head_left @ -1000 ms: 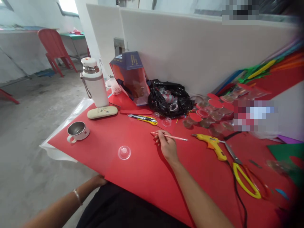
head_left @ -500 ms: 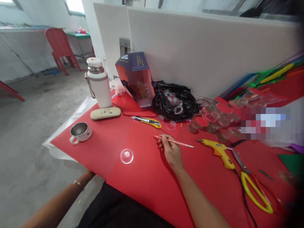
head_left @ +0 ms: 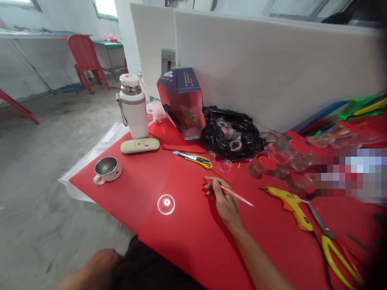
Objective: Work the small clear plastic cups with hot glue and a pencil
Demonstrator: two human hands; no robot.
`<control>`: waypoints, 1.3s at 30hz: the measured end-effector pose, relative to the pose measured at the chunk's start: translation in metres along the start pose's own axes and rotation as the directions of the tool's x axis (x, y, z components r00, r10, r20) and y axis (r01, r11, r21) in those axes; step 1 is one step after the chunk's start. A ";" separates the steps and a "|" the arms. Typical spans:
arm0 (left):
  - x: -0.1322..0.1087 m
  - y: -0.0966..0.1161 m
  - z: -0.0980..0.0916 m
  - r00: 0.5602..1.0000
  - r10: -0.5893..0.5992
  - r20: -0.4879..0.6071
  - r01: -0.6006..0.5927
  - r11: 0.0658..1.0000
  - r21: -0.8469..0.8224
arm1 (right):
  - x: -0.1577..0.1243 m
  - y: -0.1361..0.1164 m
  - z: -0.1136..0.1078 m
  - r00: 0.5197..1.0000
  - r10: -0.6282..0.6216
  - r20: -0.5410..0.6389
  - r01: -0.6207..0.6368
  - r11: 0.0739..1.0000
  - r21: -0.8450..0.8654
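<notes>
My right hand (head_left: 225,201) is closed around a patterned red-and-white pencil (head_left: 238,196), held above the red sheet (head_left: 133,193) on the table. The pencil's tip points left and its pale end points right. To the left of that hand, a small clear plastic lid (head_left: 166,204) with a round raised centre lies on the red surface. My left hand (head_left: 105,259) is low beside my dark-clothed leg, off the table; its fingers are hidden and blurred.
Behind lie a yellow utility knife (head_left: 193,159), a cream case (head_left: 140,146) and a black bag (head_left: 211,143) of plastic pieces. A metal cup (head_left: 110,169) and white flask (head_left: 134,114) stand left. A glue gun (head_left: 290,203), scissors (head_left: 335,257) and red-topped cups (head_left: 279,157) lie right.
My left hand has come back from near the table's front edge to beside my leg. My right hand still holds the pencil, tilted slightly more. The whole view has shifted a little.
</notes>
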State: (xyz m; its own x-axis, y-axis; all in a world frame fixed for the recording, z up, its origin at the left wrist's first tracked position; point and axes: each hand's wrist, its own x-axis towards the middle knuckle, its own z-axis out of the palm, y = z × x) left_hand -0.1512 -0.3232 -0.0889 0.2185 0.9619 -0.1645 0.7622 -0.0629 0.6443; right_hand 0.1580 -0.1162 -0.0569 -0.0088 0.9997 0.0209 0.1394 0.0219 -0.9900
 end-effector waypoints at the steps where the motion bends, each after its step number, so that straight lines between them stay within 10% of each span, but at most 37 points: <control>1: 0.001 0.011 -0.009 0.997 0.036 0.061 -0.036 0.999 -0.004 | -0.001 -0.003 0.001 1.000 0.005 0.020 -0.005 1.000 -0.013; 3: 0.011 0.039 -0.025 0.973 0.154 0.170 -0.150 0.988 -0.036 | -0.004 -0.009 0.003 0.998 -0.014 0.068 0.019 0.997 -0.069; 6: 0.035 0.077 -0.033 0.903 0.361 -0.234 -0.378 0.925 -0.032 | -0.012 -0.017 0.002 0.968 -0.170 0.183 0.213 0.945 -0.250; 9: 0.051 0.089 -0.026 0.706 0.529 -0.471 -0.458 0.848 0.267 | -0.024 -0.014 -0.001 0.837 -0.377 0.397 0.528 0.747 -0.403; 12: 0.057 0.079 -0.013 0.621 0.648 -0.441 -0.484 0.759 0.435 | -0.037 -0.002 -0.001 0.694 -0.445 0.566 0.712 0.542 -0.447; 20: 0.063 0.047 -0.001 0.701 0.618 -0.355 -0.456 0.772 0.442 | -0.037 0.008 0.008 0.701 -0.394 0.595 0.712 0.439 -0.548; 30: 0.074 0.061 -0.001 0.694 0.585 -0.420 -0.485 0.811 0.327 | -0.034 0.012 -0.003 0.723 -0.395 0.567 0.691 0.417 -0.590; 39: 0.118 0.084 -0.017 0.790 0.319 -0.523 -0.189 0.939 0.287 | -0.033 0.014 -0.003 0.715 -0.397 0.575 0.699 0.403 -0.591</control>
State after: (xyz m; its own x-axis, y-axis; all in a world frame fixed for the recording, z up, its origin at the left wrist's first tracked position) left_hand -0.0715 -0.2110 -0.0415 0.0967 0.8793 0.4664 0.8495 -0.3171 0.4216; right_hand 0.1637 -0.1484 -0.0711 -0.6313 0.7029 0.3276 0.6350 0.7111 -0.3018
